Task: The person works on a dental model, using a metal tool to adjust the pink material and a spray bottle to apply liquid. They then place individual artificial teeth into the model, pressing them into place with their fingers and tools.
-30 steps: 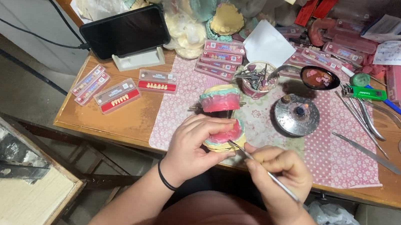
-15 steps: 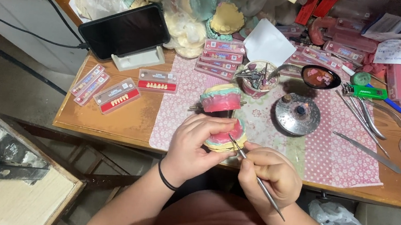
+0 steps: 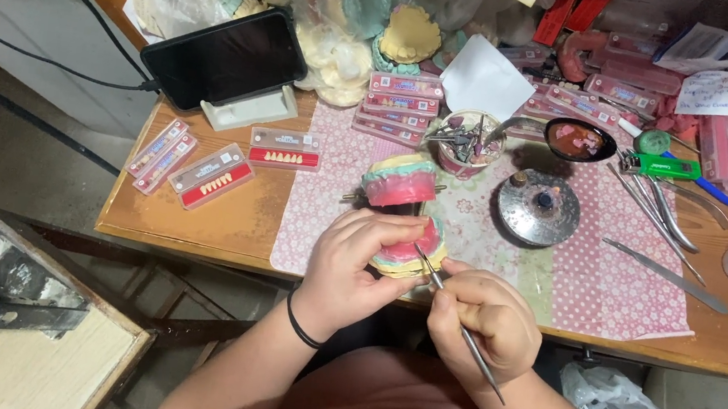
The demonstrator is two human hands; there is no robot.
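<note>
My left hand (image 3: 355, 263) grips a dental model (image 3: 411, 254) with a pink wax rim on a cream plaster base, held at the near edge of the table. My right hand (image 3: 483, 323) holds a thin metal carving tool (image 3: 454, 315) like a pen, its tip touching the pink wax of the model. A second model (image 3: 400, 179), pink and green on a hinged metal frame, stands on the patterned mat (image 3: 629, 280) just behind my hands.
Trays of artificial teeth (image 3: 212, 175) lie at the left of the wooden table (image 3: 226, 216). A phone on a stand (image 3: 227, 59), a cup of burs (image 3: 470, 142), a round metal burner (image 3: 534, 206), a dark bowl (image 3: 580, 140), loose metal instruments (image 3: 666, 276) and plaster casts (image 3: 411, 33) surround the mat.
My right hand has shifted slightly left and closer to the model, and the tool's tip now rests on the pink wax. The left hand keeps its grip.
</note>
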